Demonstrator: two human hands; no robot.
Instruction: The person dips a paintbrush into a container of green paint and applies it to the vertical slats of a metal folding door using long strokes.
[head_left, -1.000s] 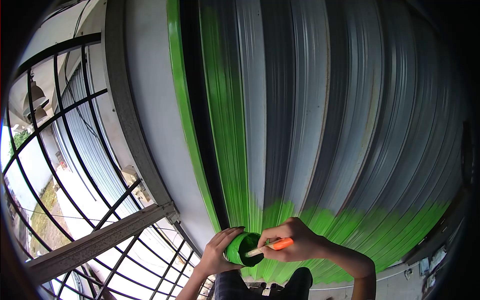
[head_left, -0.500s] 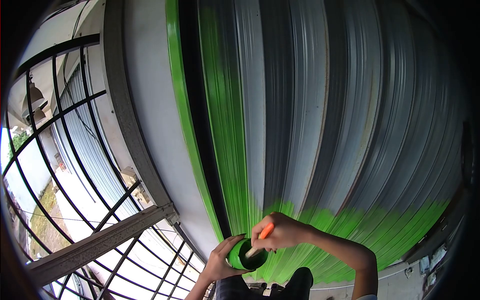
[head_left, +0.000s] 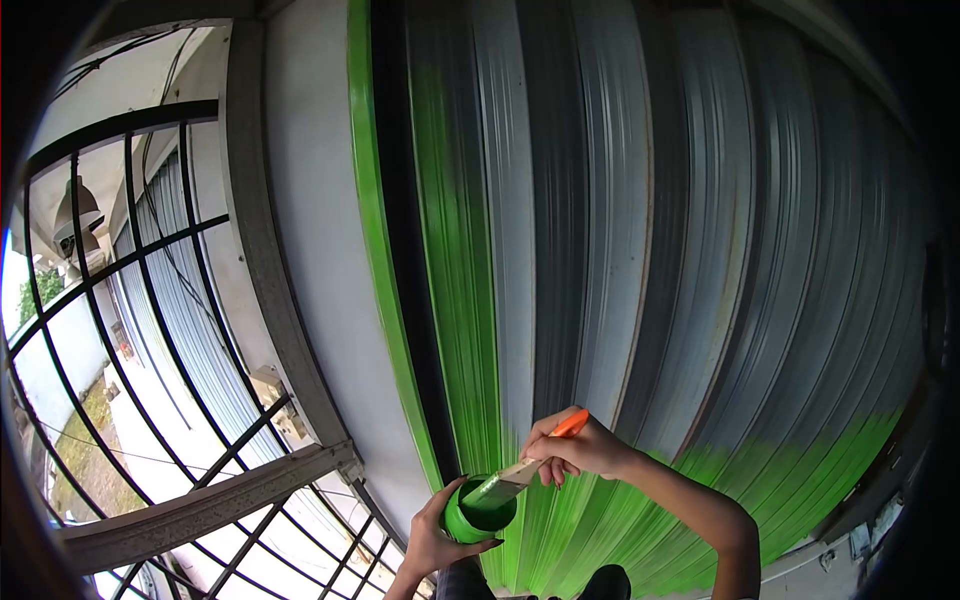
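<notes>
My left hand point(head_left: 436, 540) is wrapped around a green paint cup point(head_left: 463, 522) and tilts its mouth toward the right. In my right hand point(head_left: 577, 447) is a paintbrush point(head_left: 516, 476) with an orange handle end; its bristles, wet with green paint, are at the mouth of the cup. Ahead stands a corrugated metal shutter point(head_left: 610, 250), grey over most of its height. Green paint covers its lower part and a tall strip on the left.
A green-painted edge strip point(head_left: 372, 230) and a pale wall point(head_left: 310, 150) border the shutter. On the left is a barred gate point(head_left: 140, 250) with a grey crossbar point(head_left: 210, 500). My knee point(head_left: 606, 582) shows at the bottom.
My right hand has moved up and to the right, lifting the brush from deep in the cup so its green bristles show. The cup has shifted slightly left, and the view has tilted up.
</notes>
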